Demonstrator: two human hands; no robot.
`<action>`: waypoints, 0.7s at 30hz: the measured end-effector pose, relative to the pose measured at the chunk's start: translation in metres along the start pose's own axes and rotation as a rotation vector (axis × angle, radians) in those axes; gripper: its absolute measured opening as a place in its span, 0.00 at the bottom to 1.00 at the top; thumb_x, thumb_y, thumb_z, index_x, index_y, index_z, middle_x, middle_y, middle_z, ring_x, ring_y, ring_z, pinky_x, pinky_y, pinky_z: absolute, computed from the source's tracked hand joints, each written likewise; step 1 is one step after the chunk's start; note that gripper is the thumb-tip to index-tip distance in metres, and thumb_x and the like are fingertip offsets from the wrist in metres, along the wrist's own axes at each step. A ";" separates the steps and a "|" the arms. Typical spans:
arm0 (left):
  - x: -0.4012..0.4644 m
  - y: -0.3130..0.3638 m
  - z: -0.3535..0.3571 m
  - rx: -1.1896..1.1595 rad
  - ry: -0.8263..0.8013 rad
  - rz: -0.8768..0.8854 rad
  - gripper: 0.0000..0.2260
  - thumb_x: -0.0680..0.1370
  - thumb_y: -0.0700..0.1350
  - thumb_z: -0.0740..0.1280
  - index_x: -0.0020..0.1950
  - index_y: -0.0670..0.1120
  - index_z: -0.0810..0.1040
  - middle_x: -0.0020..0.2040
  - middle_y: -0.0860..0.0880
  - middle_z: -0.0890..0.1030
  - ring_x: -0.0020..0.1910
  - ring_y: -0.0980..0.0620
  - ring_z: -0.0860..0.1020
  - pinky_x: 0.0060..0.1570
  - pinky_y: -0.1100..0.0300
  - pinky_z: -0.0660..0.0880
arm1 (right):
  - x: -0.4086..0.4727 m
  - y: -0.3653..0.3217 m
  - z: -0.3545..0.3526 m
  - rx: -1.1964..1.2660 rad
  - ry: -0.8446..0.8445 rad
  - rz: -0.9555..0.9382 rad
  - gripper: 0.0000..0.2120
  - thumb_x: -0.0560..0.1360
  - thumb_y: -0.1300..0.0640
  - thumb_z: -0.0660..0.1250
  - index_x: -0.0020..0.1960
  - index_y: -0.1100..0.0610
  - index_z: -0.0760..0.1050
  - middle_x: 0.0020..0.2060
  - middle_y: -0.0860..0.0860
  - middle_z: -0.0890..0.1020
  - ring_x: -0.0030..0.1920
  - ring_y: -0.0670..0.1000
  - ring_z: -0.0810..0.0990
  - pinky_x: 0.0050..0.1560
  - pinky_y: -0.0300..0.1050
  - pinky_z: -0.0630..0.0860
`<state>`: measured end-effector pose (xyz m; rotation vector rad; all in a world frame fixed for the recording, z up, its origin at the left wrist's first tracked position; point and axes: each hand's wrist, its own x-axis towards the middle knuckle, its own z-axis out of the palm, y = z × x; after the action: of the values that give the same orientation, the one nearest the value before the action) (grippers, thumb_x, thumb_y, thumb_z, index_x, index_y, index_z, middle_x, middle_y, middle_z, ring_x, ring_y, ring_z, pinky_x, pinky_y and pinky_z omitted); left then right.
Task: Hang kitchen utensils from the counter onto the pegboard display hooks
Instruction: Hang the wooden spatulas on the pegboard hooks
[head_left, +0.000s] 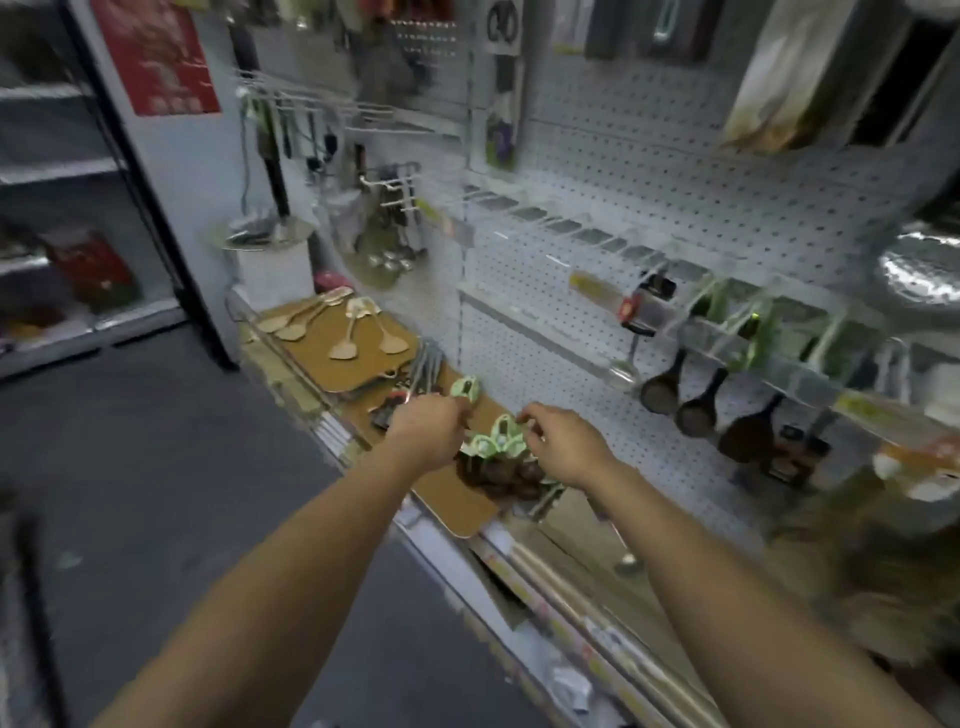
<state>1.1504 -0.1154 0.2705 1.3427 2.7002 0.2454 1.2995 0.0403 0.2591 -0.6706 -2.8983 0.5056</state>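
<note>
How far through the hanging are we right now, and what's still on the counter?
Done: three dark wooden spoons already hang from the pegboard hooks. In hand: the left hand and right hand are both at the pile of dark spoons with green tags on the counter, none lifted yet. Left: that pile, plus the light wooden spatulas further along.

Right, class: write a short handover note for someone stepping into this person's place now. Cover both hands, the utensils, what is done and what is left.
Left hand: fingers curled at the pile of dark spoons with green tags on the counter; grip blurred.
Right hand: pinching a green tag on that pile.
Done: three dark spoons hang on the pegboard.
Left: hang the pile; light wooden spoons also lie on the counter.
</note>
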 end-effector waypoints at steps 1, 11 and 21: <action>0.003 -0.036 -0.007 0.013 0.006 -0.029 0.14 0.80 0.47 0.59 0.63 0.55 0.77 0.55 0.45 0.83 0.52 0.40 0.81 0.48 0.48 0.81 | 0.028 -0.028 0.013 -0.003 -0.018 -0.038 0.10 0.80 0.52 0.62 0.60 0.52 0.74 0.53 0.54 0.82 0.53 0.58 0.80 0.47 0.50 0.76; 0.069 -0.353 -0.058 0.074 -0.094 -0.224 0.16 0.81 0.43 0.58 0.67 0.54 0.75 0.60 0.48 0.82 0.55 0.43 0.80 0.45 0.54 0.75 | 0.264 -0.248 0.125 0.066 -0.150 -0.129 0.11 0.80 0.50 0.63 0.61 0.51 0.75 0.55 0.51 0.83 0.54 0.55 0.81 0.51 0.50 0.78; 0.219 -0.480 -0.063 0.118 -0.151 -0.198 0.16 0.81 0.44 0.59 0.69 0.53 0.74 0.63 0.47 0.81 0.58 0.43 0.80 0.50 0.52 0.78 | 0.448 -0.280 0.171 0.079 -0.215 -0.038 0.13 0.81 0.48 0.62 0.64 0.47 0.74 0.47 0.47 0.82 0.47 0.49 0.80 0.51 0.54 0.80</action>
<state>0.6329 -0.2318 0.2318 1.0618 2.7287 -0.0328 0.7531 -0.0468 0.2162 -0.5814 -3.0624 0.7243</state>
